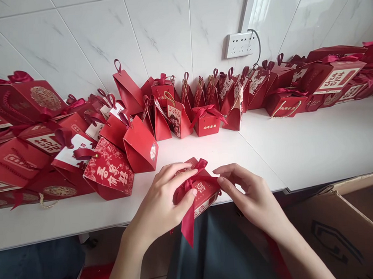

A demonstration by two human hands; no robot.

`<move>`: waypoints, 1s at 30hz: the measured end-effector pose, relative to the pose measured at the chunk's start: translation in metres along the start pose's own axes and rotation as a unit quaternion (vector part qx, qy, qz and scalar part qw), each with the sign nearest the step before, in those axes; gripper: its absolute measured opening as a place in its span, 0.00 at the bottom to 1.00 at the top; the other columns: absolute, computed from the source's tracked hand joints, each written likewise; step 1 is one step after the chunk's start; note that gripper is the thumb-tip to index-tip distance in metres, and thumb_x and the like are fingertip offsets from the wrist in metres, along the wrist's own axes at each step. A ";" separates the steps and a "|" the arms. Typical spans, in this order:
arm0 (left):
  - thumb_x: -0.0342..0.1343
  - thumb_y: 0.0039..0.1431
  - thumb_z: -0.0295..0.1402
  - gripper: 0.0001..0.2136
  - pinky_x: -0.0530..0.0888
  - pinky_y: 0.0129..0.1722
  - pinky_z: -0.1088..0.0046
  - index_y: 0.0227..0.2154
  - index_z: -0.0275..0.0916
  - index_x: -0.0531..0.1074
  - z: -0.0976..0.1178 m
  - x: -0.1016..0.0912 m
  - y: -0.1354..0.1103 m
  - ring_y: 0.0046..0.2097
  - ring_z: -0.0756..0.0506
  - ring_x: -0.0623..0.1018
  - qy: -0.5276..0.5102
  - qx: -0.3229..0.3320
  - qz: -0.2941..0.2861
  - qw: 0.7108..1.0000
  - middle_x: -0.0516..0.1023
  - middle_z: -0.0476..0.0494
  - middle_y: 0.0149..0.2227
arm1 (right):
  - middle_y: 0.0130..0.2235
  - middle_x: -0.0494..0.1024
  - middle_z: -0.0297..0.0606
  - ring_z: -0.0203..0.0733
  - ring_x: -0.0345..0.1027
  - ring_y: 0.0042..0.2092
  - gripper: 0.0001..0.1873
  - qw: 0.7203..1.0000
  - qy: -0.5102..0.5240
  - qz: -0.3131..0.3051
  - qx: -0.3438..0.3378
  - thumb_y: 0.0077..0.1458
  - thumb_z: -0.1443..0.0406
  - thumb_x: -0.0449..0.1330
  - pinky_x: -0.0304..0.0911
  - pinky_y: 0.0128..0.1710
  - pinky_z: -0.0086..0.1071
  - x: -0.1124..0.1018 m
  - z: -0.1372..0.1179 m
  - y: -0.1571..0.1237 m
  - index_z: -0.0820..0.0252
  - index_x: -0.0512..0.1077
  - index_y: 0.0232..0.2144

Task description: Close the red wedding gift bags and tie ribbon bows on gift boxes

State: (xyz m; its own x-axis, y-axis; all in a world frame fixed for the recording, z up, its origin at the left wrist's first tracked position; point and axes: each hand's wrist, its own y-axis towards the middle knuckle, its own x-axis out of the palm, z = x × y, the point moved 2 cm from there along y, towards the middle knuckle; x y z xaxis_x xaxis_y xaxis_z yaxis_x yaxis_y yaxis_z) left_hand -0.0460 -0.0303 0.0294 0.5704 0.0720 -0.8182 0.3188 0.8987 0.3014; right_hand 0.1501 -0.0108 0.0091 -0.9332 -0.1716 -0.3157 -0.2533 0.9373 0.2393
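A red gift box (206, 189) with gold lettering sits at the front edge of the table, close to my body. Around it runs a shiny red ribbon (188, 228), crossed on top, with a loop at the back and one tail hanging over the front. My left hand (161, 198) lies over the box's left side, fingers on top and thumb pressed on the ribbon, steadying the box. On the right, my right hand (254, 194) pinches the ribbon's other end between thumb and index finger. The box's left side is hidden behind my left hand.
Several red gift boxes (108, 169) crowd the left of the white table (263, 151). More small boxes (207, 123) line the tiled wall, and larger ones (331, 78) stack at right. A socket strip (240, 45) is on the wall. An open cardboard box (334, 231) stands lower right.
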 end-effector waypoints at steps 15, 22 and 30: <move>0.50 0.63 0.34 0.16 0.70 0.59 0.57 0.53 0.45 0.70 -0.004 0.003 0.000 0.60 0.41 0.68 -0.027 -0.008 0.002 1.000 0.70 0.43 0.57 | 0.23 0.63 0.28 0.33 0.56 0.26 0.13 0.973 0.172 -0.121 0.089 0.60 0.54 0.56 0.54 0.27 0.28 0.003 0.003 -0.003 0.59 0.65 0.33; 0.52 0.62 0.34 0.14 0.69 0.60 0.60 0.51 0.44 0.71 -0.003 0.008 -0.001 0.60 0.43 0.68 -0.092 -0.025 0.048 0.994 0.71 0.44 0.56 | 0.21 0.63 0.27 0.34 0.57 0.25 0.17 0.955 0.255 -0.066 0.136 0.55 0.51 0.60 0.57 0.28 0.29 0.012 0.010 -0.009 0.57 0.63 0.32; 0.51 0.64 0.34 0.10 0.70 0.58 0.66 0.43 0.47 0.76 -0.002 0.006 0.001 0.57 0.47 0.71 -0.145 -0.063 0.065 0.985 0.76 0.49 0.50 | 0.21 0.64 0.28 0.34 0.59 0.25 0.16 0.958 0.246 -0.056 0.134 0.56 0.52 0.60 0.58 0.27 0.27 0.014 0.012 -0.011 0.57 0.64 0.33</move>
State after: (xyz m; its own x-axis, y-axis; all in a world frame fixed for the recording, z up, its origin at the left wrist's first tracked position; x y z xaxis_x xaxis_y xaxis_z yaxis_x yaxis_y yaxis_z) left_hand -0.0436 -0.0283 0.0242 0.7981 0.0804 -0.5971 0.1429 0.9376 0.3172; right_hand 0.1431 -0.0202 -0.0091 -0.9276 -0.3370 0.1614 -0.3468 0.9373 -0.0361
